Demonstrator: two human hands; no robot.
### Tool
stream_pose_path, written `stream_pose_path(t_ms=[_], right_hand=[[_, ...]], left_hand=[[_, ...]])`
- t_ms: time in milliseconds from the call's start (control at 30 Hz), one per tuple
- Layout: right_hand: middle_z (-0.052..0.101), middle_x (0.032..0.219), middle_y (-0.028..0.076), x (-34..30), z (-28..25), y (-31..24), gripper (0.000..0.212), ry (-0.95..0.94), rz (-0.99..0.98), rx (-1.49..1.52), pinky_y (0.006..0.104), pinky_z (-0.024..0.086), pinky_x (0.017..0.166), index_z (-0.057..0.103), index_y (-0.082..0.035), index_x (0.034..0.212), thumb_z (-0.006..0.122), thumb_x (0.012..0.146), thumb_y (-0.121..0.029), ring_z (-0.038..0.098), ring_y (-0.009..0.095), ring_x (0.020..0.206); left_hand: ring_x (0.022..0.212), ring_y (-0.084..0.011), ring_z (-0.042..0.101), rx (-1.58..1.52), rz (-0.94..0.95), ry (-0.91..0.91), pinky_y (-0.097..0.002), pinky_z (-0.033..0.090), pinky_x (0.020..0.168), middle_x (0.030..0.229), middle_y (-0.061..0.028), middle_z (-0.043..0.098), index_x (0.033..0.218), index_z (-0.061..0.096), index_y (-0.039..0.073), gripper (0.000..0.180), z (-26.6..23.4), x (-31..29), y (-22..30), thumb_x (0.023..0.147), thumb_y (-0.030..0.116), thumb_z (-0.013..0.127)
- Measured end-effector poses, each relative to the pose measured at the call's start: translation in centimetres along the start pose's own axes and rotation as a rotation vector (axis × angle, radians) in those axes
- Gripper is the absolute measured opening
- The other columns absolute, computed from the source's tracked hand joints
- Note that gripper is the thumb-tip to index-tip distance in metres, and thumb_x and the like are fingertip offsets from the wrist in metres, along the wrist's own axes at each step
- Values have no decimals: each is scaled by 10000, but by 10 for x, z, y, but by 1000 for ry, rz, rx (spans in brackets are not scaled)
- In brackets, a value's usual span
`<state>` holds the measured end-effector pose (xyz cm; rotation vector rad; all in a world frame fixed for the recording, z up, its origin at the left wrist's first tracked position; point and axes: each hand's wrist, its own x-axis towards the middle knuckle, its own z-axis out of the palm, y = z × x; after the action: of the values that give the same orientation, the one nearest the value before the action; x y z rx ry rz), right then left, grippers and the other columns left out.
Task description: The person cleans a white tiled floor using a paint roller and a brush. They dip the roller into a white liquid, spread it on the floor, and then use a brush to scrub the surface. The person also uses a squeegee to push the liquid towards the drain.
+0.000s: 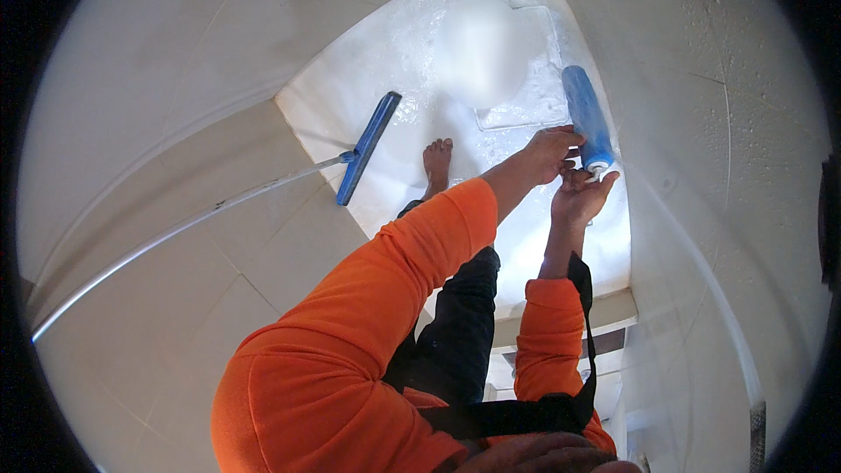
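While the left hand holds the blue bottle at two o'clock, the right hand has fingers around its white nozzle.

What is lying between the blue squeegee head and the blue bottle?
In the head view, from the squeegee head toward the bottle: a bare foot on the wet white floor, then the left hand, beside the bottle.

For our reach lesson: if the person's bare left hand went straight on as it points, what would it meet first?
Probably the blue cylindrical plastic bottle, which the left hand seems to touch; depth is unclear.
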<state>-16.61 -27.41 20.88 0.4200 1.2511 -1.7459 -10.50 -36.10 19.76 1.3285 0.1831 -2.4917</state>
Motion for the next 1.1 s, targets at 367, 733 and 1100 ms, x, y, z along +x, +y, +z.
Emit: stream_pose_path(t_ms=[367, 733, 1100], right_hand=[[570, 836, 61, 0, 10, 5, 322, 129, -14, -61, 221, 409, 517, 484, -50, 1014, 328, 992, -330, 476, 91, 568], [336, 456, -8, 9, -1, -4, 441, 46, 79, 18, 302, 412, 606, 475, -80, 726, 382, 951, -448, 368, 136, 462], [473, 582, 3, 18, -8, -4, 354, -26, 112, -30, 267, 332, 488, 497, -82, 907, 388, 949, -416, 377, 111, 480]], left_hand=[[870, -279, 635, 297, 46, 175, -350, 532, 604, 1023, -207, 596, 1151, 496, -52, 484, 14, 4, 6, 789, 185, 715], [920, -291, 597, 158, 86, 99, -416, 516, 733, 1108, -178, 562, 1288, 421, -34, 540, 4, 20, 0, 847, 179, 649], [868, -273, 590, 139, 16, 40, -412, 540, 680, 1017, -163, 552, 1149, 469, -84, 361, 4, 19, 6, 912, 183, 524]])
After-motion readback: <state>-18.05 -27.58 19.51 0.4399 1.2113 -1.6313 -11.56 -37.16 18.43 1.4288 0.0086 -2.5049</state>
